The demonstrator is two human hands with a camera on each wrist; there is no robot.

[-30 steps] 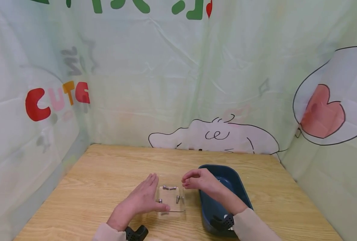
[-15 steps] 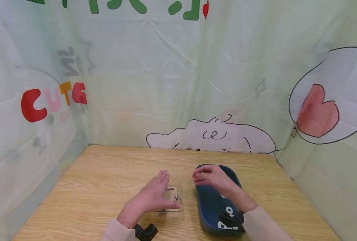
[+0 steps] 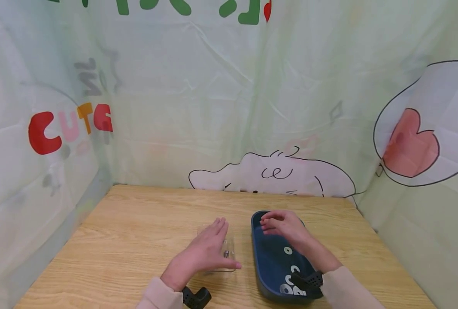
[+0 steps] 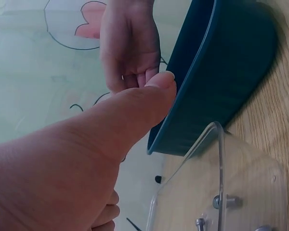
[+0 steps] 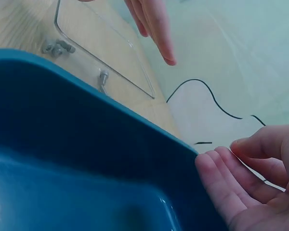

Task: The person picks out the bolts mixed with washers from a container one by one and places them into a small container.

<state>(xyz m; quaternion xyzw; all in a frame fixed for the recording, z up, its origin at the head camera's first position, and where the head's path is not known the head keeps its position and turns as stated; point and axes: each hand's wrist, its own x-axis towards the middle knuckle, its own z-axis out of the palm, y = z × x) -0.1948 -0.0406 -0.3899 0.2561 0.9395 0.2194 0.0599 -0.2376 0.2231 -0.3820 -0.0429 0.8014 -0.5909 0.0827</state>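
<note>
My left hand (image 3: 207, 249) hovers over a clear plastic box (image 4: 257, 168), fingers straight and thumb spread away from them. Several metal screws (image 4: 231, 201) lie inside the box; in the head view the hand covers much of it. My right hand (image 3: 284, 227) hangs over the far end of a dark blue bin (image 3: 256, 257), its fingers loosely bent and the thumb tip near the index finger. Nothing shows between those fingers in the right wrist view. White ring-shaped pieces, like washers (image 3: 288, 250), lie on the bin's floor, partly hidden under the right wrist.
Both containers stand on a wooden table (image 3: 144, 231), the bin right of the box with a narrow strip of wood between them. A printed curtain (image 3: 174, 107) encloses the back and sides. Each wrist carries a black camera mount (image 3: 198, 297).
My right hand has moved right, from beside the clear box to over the blue bin. My left hand has slid a little to the right above the box.
</note>
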